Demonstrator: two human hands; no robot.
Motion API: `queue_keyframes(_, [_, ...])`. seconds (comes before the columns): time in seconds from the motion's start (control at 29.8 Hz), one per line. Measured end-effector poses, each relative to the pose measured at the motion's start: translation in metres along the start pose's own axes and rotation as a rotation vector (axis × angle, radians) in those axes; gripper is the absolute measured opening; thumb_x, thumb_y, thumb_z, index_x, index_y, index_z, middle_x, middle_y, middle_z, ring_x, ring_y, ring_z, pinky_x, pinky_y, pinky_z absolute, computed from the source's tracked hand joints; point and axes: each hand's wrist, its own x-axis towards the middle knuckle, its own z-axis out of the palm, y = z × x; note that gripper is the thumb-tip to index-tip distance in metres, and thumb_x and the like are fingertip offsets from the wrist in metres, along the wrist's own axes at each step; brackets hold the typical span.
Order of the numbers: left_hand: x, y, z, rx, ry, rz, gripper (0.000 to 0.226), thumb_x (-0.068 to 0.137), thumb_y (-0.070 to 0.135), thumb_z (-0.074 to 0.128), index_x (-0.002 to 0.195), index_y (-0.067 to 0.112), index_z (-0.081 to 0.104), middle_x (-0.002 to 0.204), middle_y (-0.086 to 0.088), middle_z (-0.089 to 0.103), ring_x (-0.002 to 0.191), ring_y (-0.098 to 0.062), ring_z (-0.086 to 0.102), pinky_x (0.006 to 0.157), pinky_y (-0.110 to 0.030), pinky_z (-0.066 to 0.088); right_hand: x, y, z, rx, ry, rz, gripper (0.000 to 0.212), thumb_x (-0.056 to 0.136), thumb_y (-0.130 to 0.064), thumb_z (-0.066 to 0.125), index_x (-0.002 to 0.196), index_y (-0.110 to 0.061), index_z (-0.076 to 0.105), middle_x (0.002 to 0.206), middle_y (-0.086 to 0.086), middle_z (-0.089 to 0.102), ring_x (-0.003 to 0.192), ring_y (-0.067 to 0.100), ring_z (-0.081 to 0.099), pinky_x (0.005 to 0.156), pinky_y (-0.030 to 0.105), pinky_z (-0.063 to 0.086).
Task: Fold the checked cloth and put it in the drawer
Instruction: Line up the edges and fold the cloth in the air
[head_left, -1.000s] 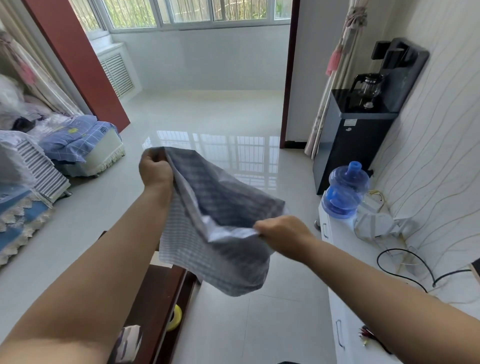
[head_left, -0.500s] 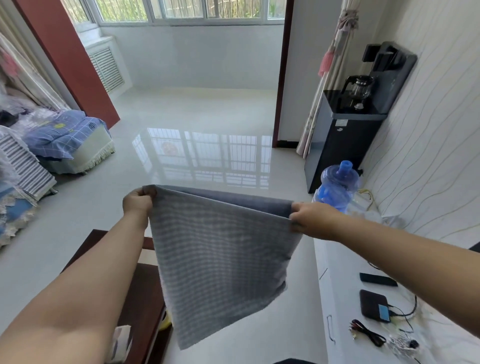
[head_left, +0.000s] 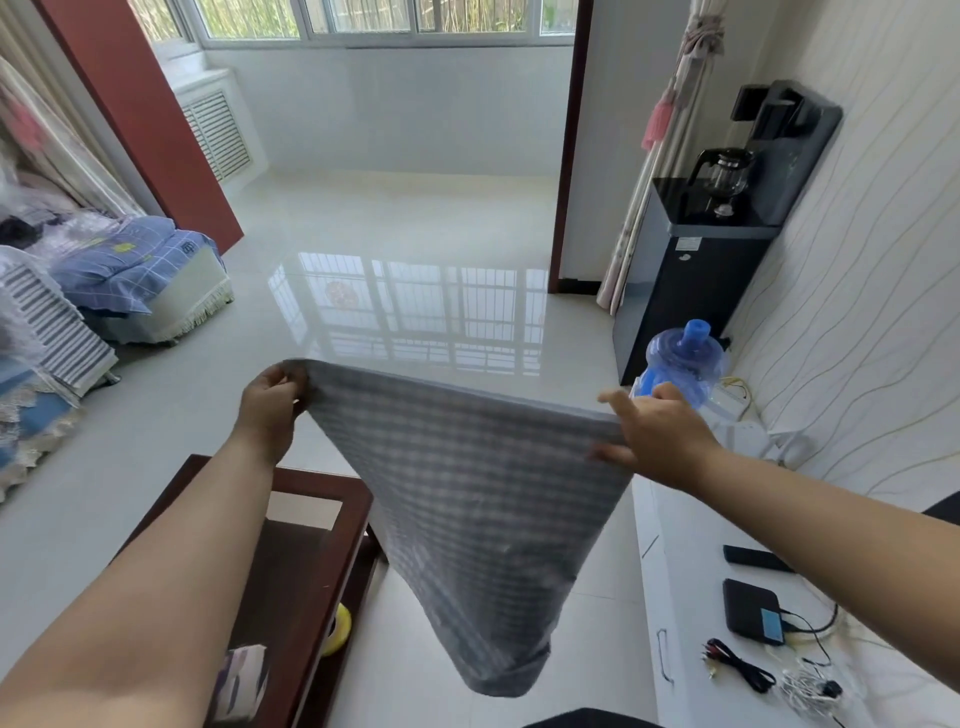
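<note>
Centre of frame: we hold the checked cloth (head_left: 467, 499) up in the air above the tiled floor (head_left: 395, 249), its top edge stretched between our hands, the rest hanging to a narrow tail.
Left hand (head_left: 270, 410): fingers curled, pinching the cloth's upper left corner.
Right hand (head_left: 657, 441): pinching the upper right corner, index finger raised and straight.
Lower left: dark wooden tabletop (head_left: 291, 566) under our left arm.
Right edge: white cabinet (head_left: 691, 613) with cables; blue water bottle (head_left: 683, 364) just behind our right hand.
</note>
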Motion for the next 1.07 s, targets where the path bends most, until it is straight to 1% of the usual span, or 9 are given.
queue_keyframes(0.1, [-0.004,0.005,0.010,0.052,-0.149,0.018,0.030,0.089,-0.010,0.043,0.078,0.012,0.060,0.066,0.007,0.064,0.069,-0.011,0.058,0.067,-0.021,0.049,0.013,0.002,-0.010,-0.021,-0.429,0.285,0.051,0.086,-0.066,0.046,0.106,-0.021,0.058,0.101,0.001,0.067,0.089,0.023,0.056,0.085,0.035,0.035])
queue_keyframes(0.2, [-0.006,0.001,0.006,0.042,-0.136,-0.005,0.031,0.092,-0.005,0.044,0.072,0.015,0.057,0.065,0.005,0.061,0.065,-0.010,0.056,0.063,-0.021,0.048,0.023,0.006,-0.007,0.173,-0.483,0.360,0.032,0.082,-0.055,0.062,0.089,-0.024,0.065,0.102,-0.001,0.053,0.101,0.021,0.050,0.083,0.034,0.038])
queue_keyframes(0.3, [-0.006,-0.005,-0.007,0.019,-0.037,-0.030,0.027,0.093,0.003,0.044,0.072,0.014,0.058,0.069,-0.003,0.053,0.066,-0.014,0.052,0.065,-0.026,0.045,0.019,0.013,-0.005,0.718,-0.475,0.388,0.024,0.083,-0.035,0.070,0.068,-0.020,0.059,0.086,0.000,0.055,0.085,0.016,0.051,0.071,0.026,0.042])
queue_keyframes(0.5, [-0.001,-0.003,-0.023,-0.079,0.320,-0.095,0.017,0.079,0.008,0.046,0.070,0.011,0.059,0.074,-0.008,0.053,0.075,-0.024,0.052,0.060,-0.030,0.049,0.013,-0.021,-0.019,1.680,-0.019,0.588,0.029,0.068,-0.032,0.076,0.078,-0.005,0.069,0.068,0.003,0.066,0.065,0.013,0.061,0.063,0.022,0.051])
queue_keyframes(0.64, [0.003,-0.005,-0.030,-0.035,0.503,-0.142,0.016,0.079,0.017,0.047,0.065,0.012,0.051,0.073,-0.003,0.048,0.083,-0.025,0.048,0.069,-0.038,0.042,0.032,-0.048,-0.044,1.564,0.212,0.509,0.017,0.085,-0.023,0.065,0.087,-0.007,0.071,0.076,0.006,0.066,0.070,0.012,0.061,0.065,0.021,0.053])
queue_keyframes(0.8, [-0.012,0.002,-0.001,0.448,0.724,-0.059,0.037,0.094,0.015,0.043,0.129,0.002,0.048,0.137,-0.020,0.044,0.126,-0.037,0.042,0.104,-0.041,0.036,0.059,-0.071,-0.066,1.442,0.201,0.374,0.015,0.089,-0.018,0.064,0.078,-0.026,0.071,0.064,-0.015,0.070,0.062,-0.002,0.064,0.061,0.015,0.052])
queue_keyframes(0.9, [-0.046,0.019,0.055,0.605,0.225,0.644,0.045,0.093,0.030,0.050,0.128,0.002,0.050,0.131,-0.016,0.053,0.123,-0.030,0.047,0.106,-0.039,0.034,0.073,-0.088,-0.071,1.364,0.116,0.279,0.011,0.089,-0.019,0.065,0.080,-0.022,0.072,0.068,-0.014,0.070,0.065,-0.001,0.065,0.066,0.017,0.054])
queue_keyframes(1.01, [-0.099,0.040,0.113,0.883,-0.498,0.722,0.055,0.089,0.049,0.051,0.132,0.015,0.047,0.121,-0.003,0.064,0.110,-0.020,0.059,0.088,-0.032,0.045,0.080,-0.099,-0.071,1.332,-0.003,0.216,0.025,0.091,-0.019,0.063,0.072,-0.003,0.067,0.064,-0.001,0.062,0.058,0.007,0.058,0.062,0.019,0.049])
queue_keyframes(1.07, [-0.113,0.044,0.133,0.922,-0.546,0.763,0.051,0.091,0.039,0.056,0.135,0.015,0.044,0.116,-0.005,0.068,0.104,-0.024,0.064,0.081,-0.032,0.048,0.080,-0.098,-0.072,1.329,-0.007,0.219,0.038,0.093,-0.020,0.061,0.071,0.011,0.058,0.060,0.007,0.054,0.057,0.010,0.051,0.061,0.023,0.045])
